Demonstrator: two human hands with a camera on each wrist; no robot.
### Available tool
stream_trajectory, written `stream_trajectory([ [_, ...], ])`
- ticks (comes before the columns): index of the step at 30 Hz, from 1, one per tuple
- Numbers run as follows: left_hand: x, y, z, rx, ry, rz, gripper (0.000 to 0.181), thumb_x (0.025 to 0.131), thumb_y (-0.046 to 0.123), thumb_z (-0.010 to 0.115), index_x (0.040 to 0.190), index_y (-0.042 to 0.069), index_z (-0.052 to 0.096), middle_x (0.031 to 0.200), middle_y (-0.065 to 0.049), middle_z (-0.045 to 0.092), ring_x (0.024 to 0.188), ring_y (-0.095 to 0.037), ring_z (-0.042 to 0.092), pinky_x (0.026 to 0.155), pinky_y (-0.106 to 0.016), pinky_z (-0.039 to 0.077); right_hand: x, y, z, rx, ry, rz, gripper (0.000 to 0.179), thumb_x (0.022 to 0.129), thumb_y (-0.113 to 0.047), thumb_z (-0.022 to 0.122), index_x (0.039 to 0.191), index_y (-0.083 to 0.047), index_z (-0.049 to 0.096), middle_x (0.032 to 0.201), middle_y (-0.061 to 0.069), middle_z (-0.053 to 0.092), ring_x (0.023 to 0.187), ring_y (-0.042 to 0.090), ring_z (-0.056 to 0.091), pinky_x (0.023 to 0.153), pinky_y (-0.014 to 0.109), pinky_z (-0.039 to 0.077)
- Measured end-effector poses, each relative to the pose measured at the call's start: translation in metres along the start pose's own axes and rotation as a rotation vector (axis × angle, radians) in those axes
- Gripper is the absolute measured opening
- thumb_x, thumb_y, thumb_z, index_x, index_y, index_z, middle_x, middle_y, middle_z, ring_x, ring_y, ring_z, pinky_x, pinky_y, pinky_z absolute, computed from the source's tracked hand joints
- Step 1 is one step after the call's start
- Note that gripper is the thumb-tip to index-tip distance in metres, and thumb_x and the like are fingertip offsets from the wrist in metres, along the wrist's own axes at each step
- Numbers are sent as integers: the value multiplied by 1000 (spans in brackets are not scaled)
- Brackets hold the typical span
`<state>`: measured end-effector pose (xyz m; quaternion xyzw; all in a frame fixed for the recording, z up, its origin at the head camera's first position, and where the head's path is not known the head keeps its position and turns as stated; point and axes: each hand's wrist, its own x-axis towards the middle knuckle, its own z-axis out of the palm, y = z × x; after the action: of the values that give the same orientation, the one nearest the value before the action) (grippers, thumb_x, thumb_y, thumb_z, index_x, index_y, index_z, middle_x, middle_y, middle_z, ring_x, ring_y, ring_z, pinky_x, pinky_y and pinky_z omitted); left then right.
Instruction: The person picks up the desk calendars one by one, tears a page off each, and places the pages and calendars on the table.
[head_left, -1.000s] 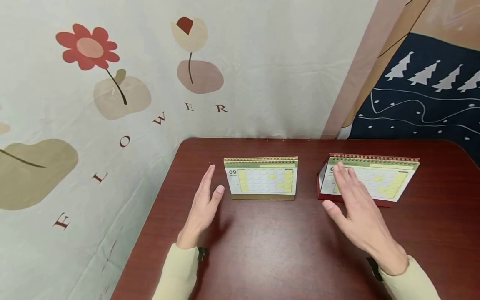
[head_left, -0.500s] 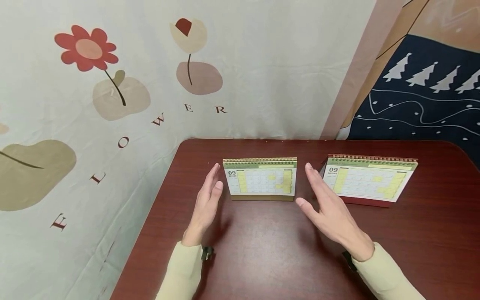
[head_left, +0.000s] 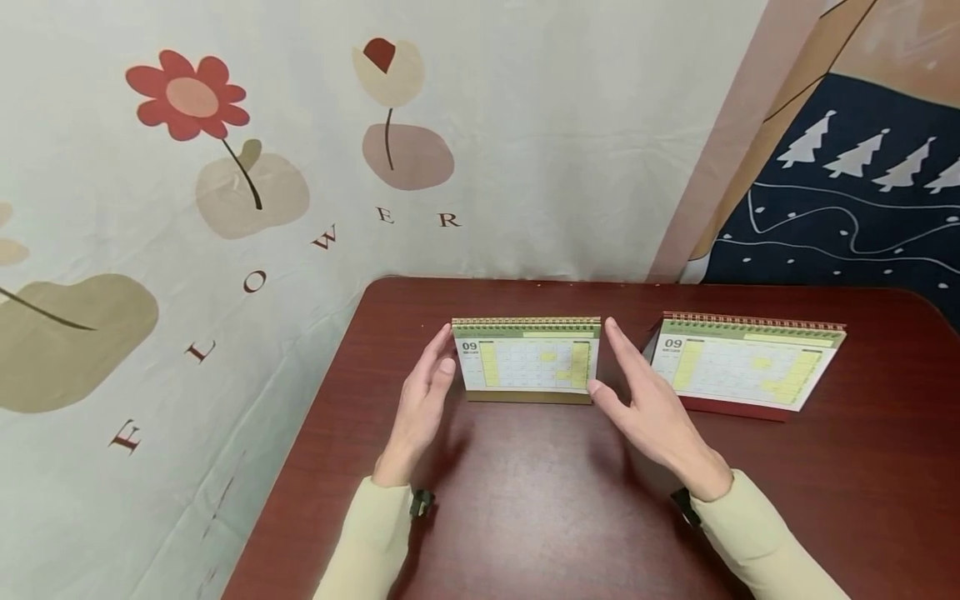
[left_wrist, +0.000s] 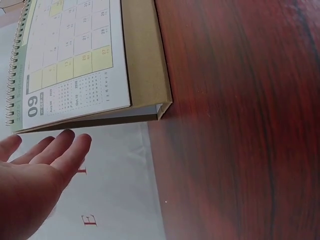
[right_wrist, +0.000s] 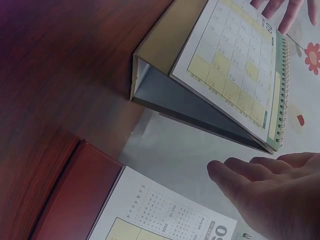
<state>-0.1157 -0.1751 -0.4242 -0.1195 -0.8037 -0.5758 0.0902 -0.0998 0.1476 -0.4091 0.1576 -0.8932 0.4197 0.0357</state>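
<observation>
A spiral-bound desk calendar (head_left: 527, 365) with a gold base stands upright like a tent on the table, its page marked 09. My left hand (head_left: 422, 407) is beside its left edge, fingers straight, fingertips close to the top corner. In the left wrist view the fingers (left_wrist: 75, 152) lie just off the side opening of the calendar. At the right edge is my right hand (head_left: 654, 417), fingers extended and thumb apart. The right wrist view has these fingers (right_wrist: 232, 177) near the calendar's top corner, with a small gap. Whether either hand touches it, I cannot tell.
A second desk calendar (head_left: 750, 367) with a red base stands to the right, just beyond my right hand. Both are on a dark red wooden table (head_left: 540, 500). Behind it hangs a pale flower-print cloth (head_left: 570, 167), with a navy tree-print cloth (head_left: 847, 217) at right.
My right hand has moved left, from in front of the red-based calendar to the right edge of the gold-based one. My left hand has shifted slightly right, closer to its left edge.
</observation>
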Motion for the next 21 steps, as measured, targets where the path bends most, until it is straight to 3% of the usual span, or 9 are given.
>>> stream_trajectory([
  [11,-2,6,1,59,-8,-15,54,110,25,46,163,21,36,160,-3,45,146,-18,44,119,-43,35,7,0,1,-3,-2,-24,84,101,-30,65,168,-28,13,172,-4,18,156,25,23,119,59,29],
  [21,-8,6,-1,55,-31,-2,54,111,28,46,163,21,35,159,-7,45,144,-21,47,113,-40,42,10,-1,2,-18,-8,-23,87,100,-34,66,167,-30,12,172,-8,15,156,23,23,118,58,31],
])
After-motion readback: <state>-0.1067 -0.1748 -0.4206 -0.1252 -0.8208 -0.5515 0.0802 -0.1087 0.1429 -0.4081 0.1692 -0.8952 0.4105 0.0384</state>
